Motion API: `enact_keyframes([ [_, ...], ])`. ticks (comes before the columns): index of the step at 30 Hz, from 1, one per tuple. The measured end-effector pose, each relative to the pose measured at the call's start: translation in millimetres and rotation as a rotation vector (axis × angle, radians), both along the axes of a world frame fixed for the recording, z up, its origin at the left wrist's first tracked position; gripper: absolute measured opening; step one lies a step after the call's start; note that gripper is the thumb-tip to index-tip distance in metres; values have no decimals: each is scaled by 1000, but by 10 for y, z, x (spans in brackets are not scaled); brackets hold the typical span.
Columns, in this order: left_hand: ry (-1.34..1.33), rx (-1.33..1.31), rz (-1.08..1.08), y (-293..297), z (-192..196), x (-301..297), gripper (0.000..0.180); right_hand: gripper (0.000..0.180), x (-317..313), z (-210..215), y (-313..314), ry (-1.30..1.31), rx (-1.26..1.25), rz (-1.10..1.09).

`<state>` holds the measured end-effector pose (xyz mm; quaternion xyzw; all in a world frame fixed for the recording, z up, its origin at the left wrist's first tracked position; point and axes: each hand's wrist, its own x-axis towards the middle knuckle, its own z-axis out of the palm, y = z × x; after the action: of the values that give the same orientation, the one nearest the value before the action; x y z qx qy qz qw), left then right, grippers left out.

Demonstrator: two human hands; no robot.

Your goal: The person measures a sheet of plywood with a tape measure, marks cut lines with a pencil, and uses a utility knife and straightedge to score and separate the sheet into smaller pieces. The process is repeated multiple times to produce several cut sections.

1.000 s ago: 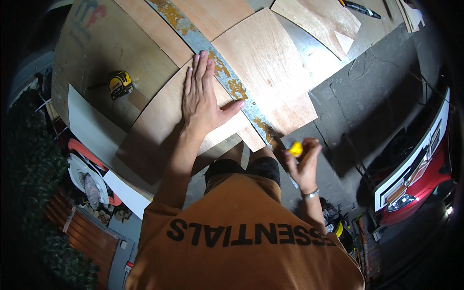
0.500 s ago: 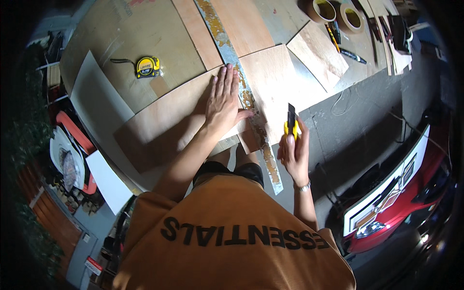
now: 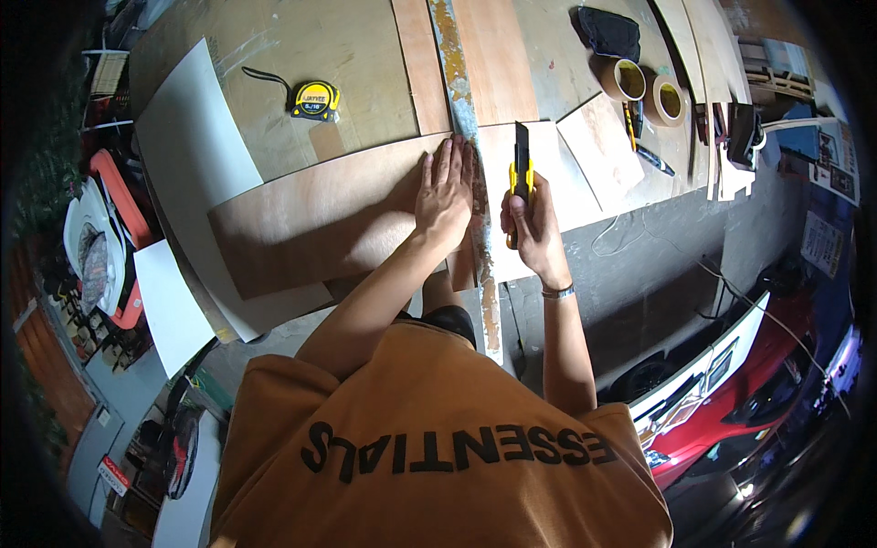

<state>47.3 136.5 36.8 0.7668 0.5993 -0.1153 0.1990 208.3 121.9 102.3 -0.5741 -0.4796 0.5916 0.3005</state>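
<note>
A long, worn metal strip with patchy rusty paint lies lengthwise across thin wood sheets. My left hand is open and flat on the wide veneer-like sheet, its straight fingers along the strip's left edge. Just right of the strip, my right hand is closed round a yellow-and-black utility knife. The knife's dark blade points away from me, over the pale right part of the sheet. Whether the blade touches the wood I cannot tell.
A yellow tape measure lies at the left of the worktable. Back right are two tape rolls, a marker, a black pouch and a loose wood piece. A red car stands right, beyond the table.
My right hand has brought the knife leftward and away from me, nearer the strip. My left hand stays flat against the strip, its thumb now drawn in. The whole view has shifted.
</note>
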Motion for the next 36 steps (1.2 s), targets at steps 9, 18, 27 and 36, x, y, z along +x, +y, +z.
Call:
enact_keyframes([
  [9,-133,117,38,-43,-23,-34,104,28,-219,-384,413,-580,683,80],
  [18,-219,-19,75,-27,11,-66,122,39,-447,-689,525,-869,253,182],
  [27,-266,95,68,-83,-87,-90,126,29,-489,-642,580,-835,335,123],
  [36,-264,180,104,-106,-220,-58,87,38,-385,-474,-86,-772,298,74],
])
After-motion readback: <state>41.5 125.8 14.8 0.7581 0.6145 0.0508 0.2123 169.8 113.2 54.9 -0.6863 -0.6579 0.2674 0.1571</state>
